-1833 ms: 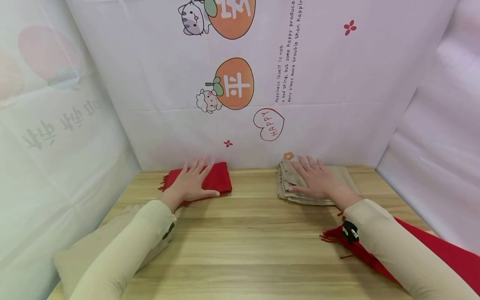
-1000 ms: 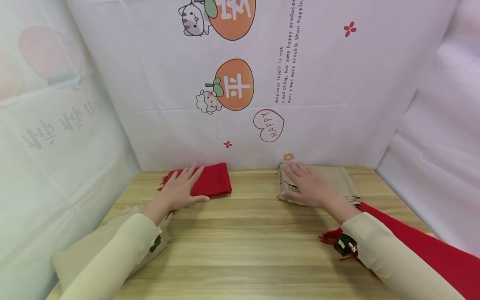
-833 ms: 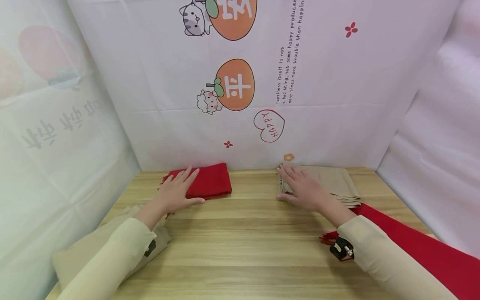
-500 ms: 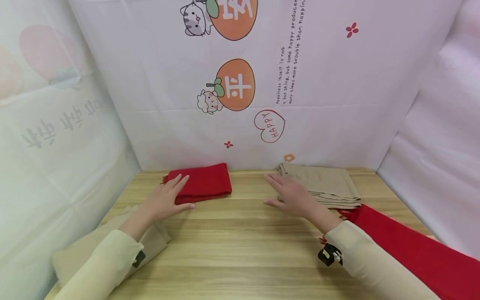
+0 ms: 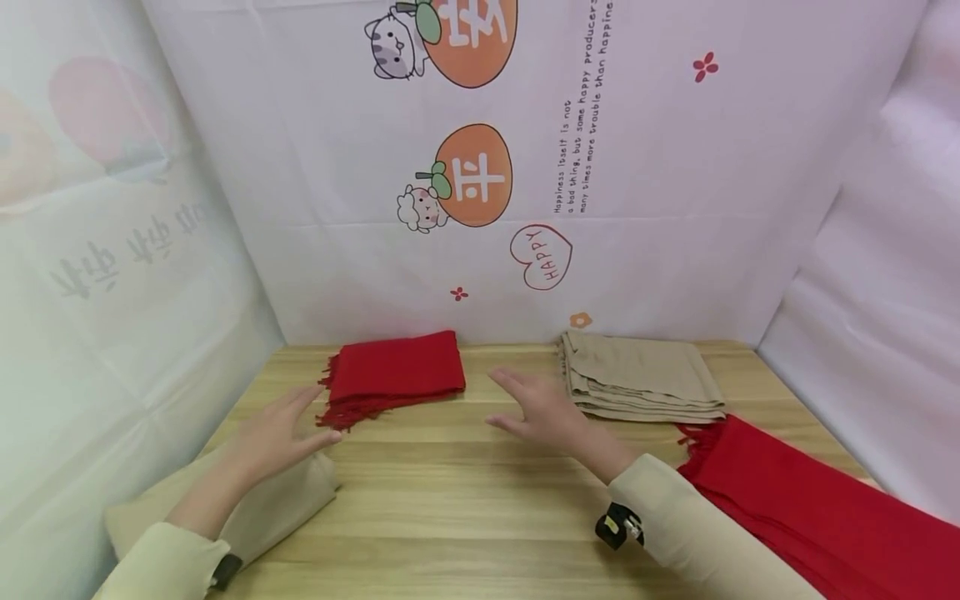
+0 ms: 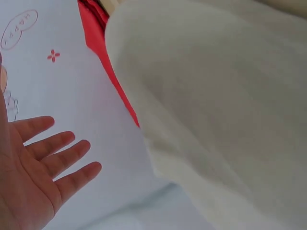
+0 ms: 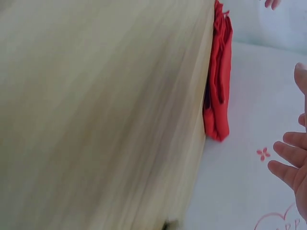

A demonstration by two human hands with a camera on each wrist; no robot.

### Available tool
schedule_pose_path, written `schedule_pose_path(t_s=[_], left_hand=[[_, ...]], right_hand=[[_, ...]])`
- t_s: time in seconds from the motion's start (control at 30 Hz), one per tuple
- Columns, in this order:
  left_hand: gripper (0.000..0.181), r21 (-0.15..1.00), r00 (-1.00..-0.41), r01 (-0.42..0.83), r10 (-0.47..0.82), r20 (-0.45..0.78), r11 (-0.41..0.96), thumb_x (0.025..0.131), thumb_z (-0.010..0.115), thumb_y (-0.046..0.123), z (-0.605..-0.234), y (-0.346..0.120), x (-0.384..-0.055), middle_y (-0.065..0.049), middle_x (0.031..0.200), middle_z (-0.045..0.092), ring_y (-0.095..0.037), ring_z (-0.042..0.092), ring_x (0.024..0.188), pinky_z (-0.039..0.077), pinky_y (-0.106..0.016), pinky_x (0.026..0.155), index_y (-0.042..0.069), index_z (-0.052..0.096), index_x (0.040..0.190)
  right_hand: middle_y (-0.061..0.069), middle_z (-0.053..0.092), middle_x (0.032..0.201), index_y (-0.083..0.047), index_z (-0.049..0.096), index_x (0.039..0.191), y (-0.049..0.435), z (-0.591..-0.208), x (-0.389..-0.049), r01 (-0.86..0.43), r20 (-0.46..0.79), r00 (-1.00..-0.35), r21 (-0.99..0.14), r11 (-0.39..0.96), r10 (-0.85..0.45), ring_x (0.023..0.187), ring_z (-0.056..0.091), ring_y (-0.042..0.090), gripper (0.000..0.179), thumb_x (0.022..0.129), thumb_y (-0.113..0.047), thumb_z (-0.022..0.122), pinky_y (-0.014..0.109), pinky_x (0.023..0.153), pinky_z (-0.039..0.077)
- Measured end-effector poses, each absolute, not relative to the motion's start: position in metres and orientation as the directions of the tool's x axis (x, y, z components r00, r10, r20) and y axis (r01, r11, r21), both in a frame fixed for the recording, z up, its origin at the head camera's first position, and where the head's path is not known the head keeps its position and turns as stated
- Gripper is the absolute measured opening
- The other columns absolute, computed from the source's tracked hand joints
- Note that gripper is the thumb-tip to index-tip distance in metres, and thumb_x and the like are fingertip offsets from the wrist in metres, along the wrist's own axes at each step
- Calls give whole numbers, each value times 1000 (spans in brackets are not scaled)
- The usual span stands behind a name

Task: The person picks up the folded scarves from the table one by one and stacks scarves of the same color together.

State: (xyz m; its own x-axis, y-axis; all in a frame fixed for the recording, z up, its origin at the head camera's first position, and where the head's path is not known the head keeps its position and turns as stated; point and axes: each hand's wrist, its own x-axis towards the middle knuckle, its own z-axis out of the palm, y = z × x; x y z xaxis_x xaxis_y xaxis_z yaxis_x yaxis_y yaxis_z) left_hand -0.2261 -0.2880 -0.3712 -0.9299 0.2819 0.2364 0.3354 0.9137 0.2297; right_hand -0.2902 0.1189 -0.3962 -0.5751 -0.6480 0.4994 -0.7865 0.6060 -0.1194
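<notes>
In the head view my left hand point(image 5: 273, 437) hovers with spread fingers over the near-left folded beige cloth point(image 5: 292, 504), whose surface fills much of the left wrist view. My right hand point(image 5: 543, 412) is held above the middle of the table, left of another folded beige cloth point(image 5: 645, 375) at the back right. Neither hand holds anything. A folded red scarf point(image 5: 401, 367) with fringed left end lies at the back left. A second red fringed scarf point(image 5: 810, 500) stretches along the right side, partly covered by my right sleeve. The right wrist view shows the back red scarf point(image 7: 220, 81) edge-on.
The wooden table point(image 5: 427, 508) ends at a white printed cloth backdrop point(image 5: 637, 167). White cloth walls close in the left side point(image 5: 112, 350) and the right side point(image 5: 870, 333). A small black device point(image 5: 618, 525) sits on my right wrist.
Both hands have drawn back toward me from the two rear bundles; the left went down-left, the right moved left and nearer. The rear bundles are now fully uncovered and stay in place.
</notes>
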Motion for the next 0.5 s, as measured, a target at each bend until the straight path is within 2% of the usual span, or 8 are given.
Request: schedule_pose_path(t_s=[0.17,0.27,0.5], left_hand=[[83,246,-942,286,224,252,926,87,64,56,-373,-304,-208,-31,134,49,-50,45,122,38,-61,96,-8,46,137],[82,247,-948,251,187,256,936,86,66,55,-378,-315,-200,-34,130,51,-53,47,118,38,-63,93,-11,50,133],[83,308,-981,129,76,177,943,88,64,54,-380,-349,-177,-38,113,58,-53,57,101,44,-64,81,-18,51,127]], right_hand=[[15,52,138,-6,47,142,101,-397,-283,-731,390,-675,-236,641,-626,126,50,30,66,91,-43,66,43,102,40],[12,50,141,-8,46,143,89,-397,-280,-699,329,-714,-288,654,-618,129,47,28,65,92,-45,64,42,104,39],[8,51,140,-8,46,143,57,-402,-276,-719,308,-694,-343,605,-650,129,47,22,64,93,-45,63,38,104,38]])
